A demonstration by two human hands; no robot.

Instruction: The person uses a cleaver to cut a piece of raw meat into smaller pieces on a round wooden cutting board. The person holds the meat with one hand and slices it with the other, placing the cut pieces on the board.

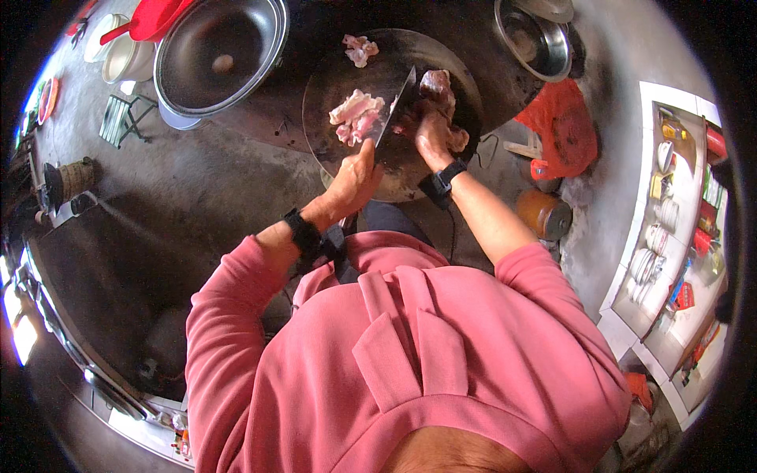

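Note:
My left hand is closed around the handle of a kitchen knife, forefinger reaching towards the heel of the blade. The blade stands edge-down above the round wooden chopping board, between two lots of raw meat. Right of it, my right hand rests on a large dark-red piece of meat, which it partly covers; pale fat shows below the fingers. Several pale pink pieces of cut meat lie left of the blade. A smaller scrap of meat sits near the board's far edge.
A large metal basin stands left of the board, a red plastic scoop beyond it. At the far right is a steel bowl. A folding stool, red plastic bag, brown jar and tiled shelves surround the work area.

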